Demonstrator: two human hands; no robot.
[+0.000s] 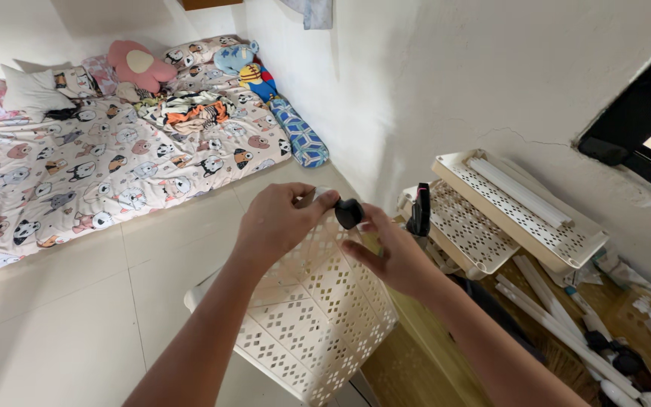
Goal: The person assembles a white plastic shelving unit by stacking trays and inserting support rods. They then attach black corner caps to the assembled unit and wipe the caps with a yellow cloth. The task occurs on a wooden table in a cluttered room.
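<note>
White wall (386,90), tiled floor (77,301), floor mattress (77,173)

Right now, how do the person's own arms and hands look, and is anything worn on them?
Both forearms are bare, with no sleeves in view. The left hand and the right hand wear no gloves, and no ring, watch or bracelet is visible on them.

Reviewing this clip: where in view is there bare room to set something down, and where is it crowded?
The tiled floor between the mattress and the white lattice basket lies bare. Right of the basket it is crowded: stacked perforated trays, loose white tubes and small parts against the wall. Left hand and right hand work at the basket's upturned corner.
</note>
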